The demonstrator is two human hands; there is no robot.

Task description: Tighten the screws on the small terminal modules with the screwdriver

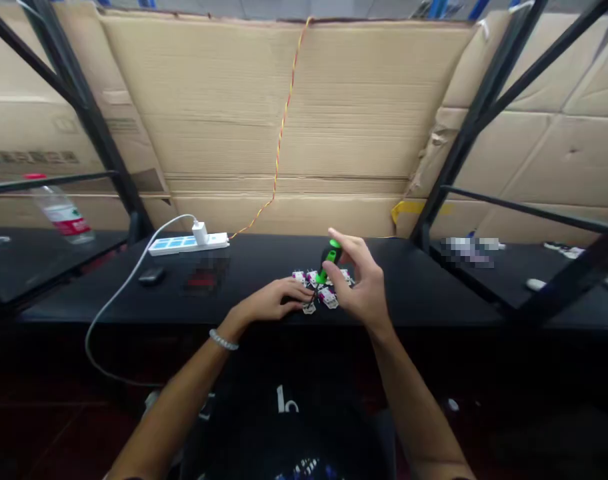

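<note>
My right hand (360, 279) grips a short screwdriver (329, 259) with a green and black handle, thumb and fingers around it. The screwdriver leans, its shaft running down toward a small white part (309, 308) near the table's front edge. On that part rest the fingers of my left hand (278, 298), apparently closed on it and holding it against the table. Several small white and purple parts (328, 297) lie around the screwdriver, some partly hidden behind my right hand. Where exactly the screwdriver's tip sits is too small to tell.
A white power strip (171, 245) with a plugged-in charger (200, 232) lies at the back left of the black table (264, 257). Its grey cable (115, 293) hangs over the front edge. A dark mouse-like object (152, 276) is nearby. Cardboard (224, 113) stands behind.
</note>
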